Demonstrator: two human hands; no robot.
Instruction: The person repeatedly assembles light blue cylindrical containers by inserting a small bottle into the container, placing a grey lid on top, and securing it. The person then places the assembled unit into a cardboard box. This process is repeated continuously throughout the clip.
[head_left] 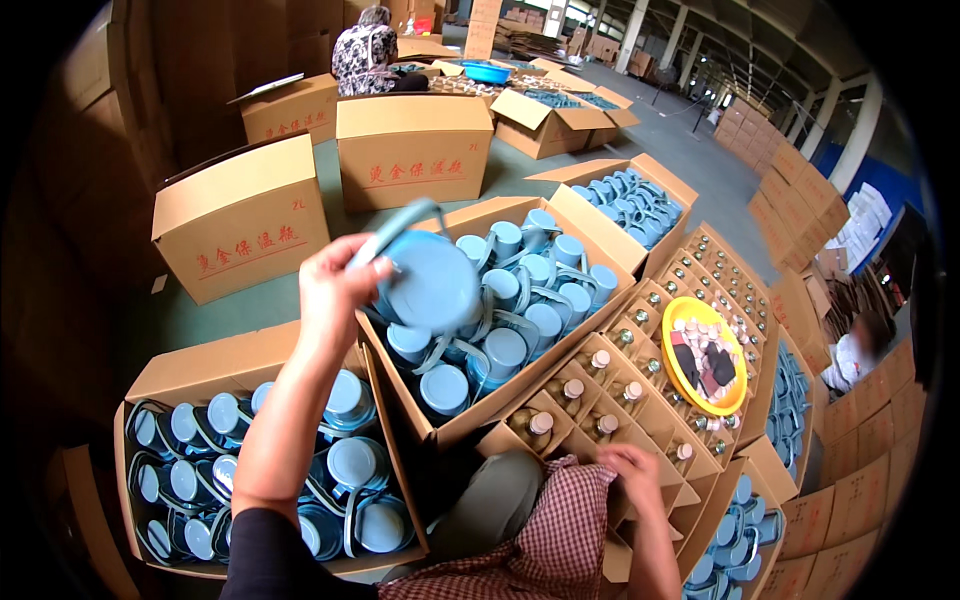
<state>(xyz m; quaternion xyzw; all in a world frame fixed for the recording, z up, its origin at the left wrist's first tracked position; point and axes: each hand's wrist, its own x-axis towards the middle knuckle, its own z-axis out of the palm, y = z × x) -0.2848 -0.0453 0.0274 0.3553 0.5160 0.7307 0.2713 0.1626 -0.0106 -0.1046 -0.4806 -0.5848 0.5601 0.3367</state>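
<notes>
My left hand (340,278) is closed on the handle of a light blue plastic thermos casing (432,282). The casing is tilted, its round end facing me, and slightly blurred. It hangs over the near edge of a carton (458,425) packed with more blue casings (505,350). My right hand (632,475) is beside my raised knee under a checked apron (565,520). Its fingers are curled together, and what they hold, if anything, cannot be made out. Close by is a divided carton (560,366) with glass bottle liners (572,390) capped in pale pink, standing in its cells.
A yellow basin (668,360) of small pale and dark pieces rests on the divided carton. Another carton of blue casings (185,480) stands at lower left. Upright cartons (415,150) stand ahead. Farther off, a person (364,55) sits near a blue basin (487,73).
</notes>
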